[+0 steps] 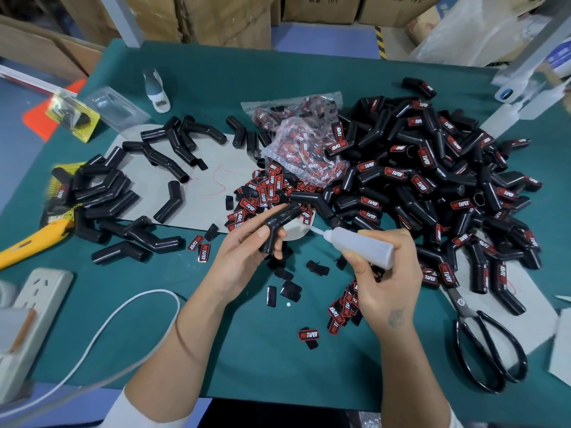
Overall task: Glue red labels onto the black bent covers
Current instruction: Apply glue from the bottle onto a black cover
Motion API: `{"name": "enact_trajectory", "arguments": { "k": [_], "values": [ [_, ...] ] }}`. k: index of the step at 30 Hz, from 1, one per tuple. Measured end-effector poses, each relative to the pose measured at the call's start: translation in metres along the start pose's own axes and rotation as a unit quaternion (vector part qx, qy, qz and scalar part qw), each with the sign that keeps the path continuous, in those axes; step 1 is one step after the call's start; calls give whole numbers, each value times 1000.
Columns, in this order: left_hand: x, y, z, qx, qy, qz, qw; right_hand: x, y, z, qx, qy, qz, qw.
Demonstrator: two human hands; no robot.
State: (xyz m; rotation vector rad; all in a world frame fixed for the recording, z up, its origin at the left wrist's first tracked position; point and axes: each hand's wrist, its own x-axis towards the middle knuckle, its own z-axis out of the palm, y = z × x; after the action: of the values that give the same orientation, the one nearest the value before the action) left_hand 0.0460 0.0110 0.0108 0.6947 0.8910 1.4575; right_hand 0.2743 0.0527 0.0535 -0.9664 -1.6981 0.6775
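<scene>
1. Above the green table [278, 366], centre frame: left hand [244, 257] raised, palm turned inward, forearm entering from lower left. Thumb and fingers wrap one black bent cover [279, 225], elbow up, its upper end pointing right.
2. Right hand [386, 273] just right of it, fingers curled round a translucent glue bottle [364, 244], held near-horizontal. Nozzle tip [315, 230] points left, just beside the held cover; contact cannot be told.
3. Loose red labels [262, 193] lie scattered behind and below the hands, more in a clear bag [306, 149].
4. Labelled covers pile [432, 180] at right; unlabelled covers [148, 180] at left.
5. Scissors [485, 344] at right edge, yellow utility knife [27, 242] at far left.
</scene>
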Motion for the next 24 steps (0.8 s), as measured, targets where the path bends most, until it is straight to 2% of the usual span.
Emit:
{"name": "enact_trajectory", "arguments": {
  "k": [4, 9, 14, 18, 24],
  "values": [
    [0, 0, -1, 7, -3, -1, 1000, 1, 4, -3, 6, 13, 21, 1000],
    [0, 0, 0, 10, -3, -3, 1000, -1, 2, 0, 4, 1, 0, 1000],
    [0, 0, -2, 14, -4, -3, 1000, 0, 5, -3, 9, 12, 23, 1000],
    [0, -1, -2, 11, -1, -3, 1000, -1, 4, -1, 8, 2, 0, 1000],
    [1, -1, -1, 16, 1, -4, 1000, 0, 4, -2, 10, 10, 12, 1000]
  ]
}}
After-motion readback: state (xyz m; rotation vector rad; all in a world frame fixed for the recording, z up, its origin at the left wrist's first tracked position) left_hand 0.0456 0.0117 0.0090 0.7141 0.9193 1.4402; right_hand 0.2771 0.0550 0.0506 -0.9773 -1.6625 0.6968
